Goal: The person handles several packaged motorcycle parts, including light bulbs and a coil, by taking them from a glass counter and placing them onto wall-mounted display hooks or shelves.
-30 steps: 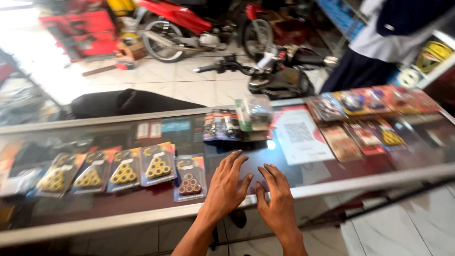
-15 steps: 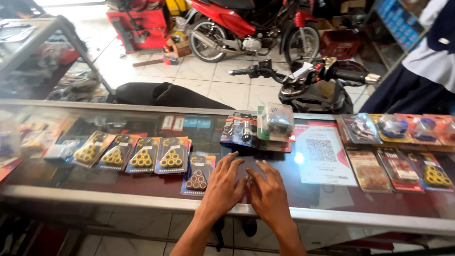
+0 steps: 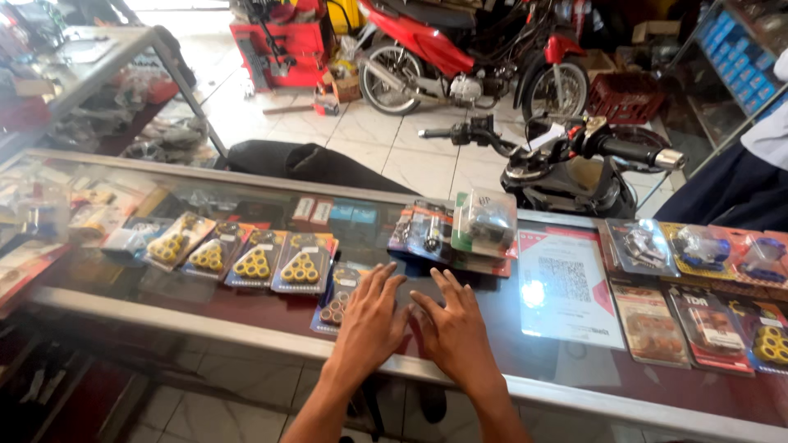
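While flat on the glass counter [image 3: 271, 324], left hand [image 3: 371, 321] and right hand [image 3: 454, 332] side by side, fingers spread, grasping nothing; packaged parts [image 3: 486, 221] just beyond fingertips, untouched.

Left hand [image 3: 369, 324], right hand [image 3: 454, 336] bare, forearms sleeveless

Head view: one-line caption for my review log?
Both hands, left hand and right hand, rest flat on a glass counter of packaged parts.
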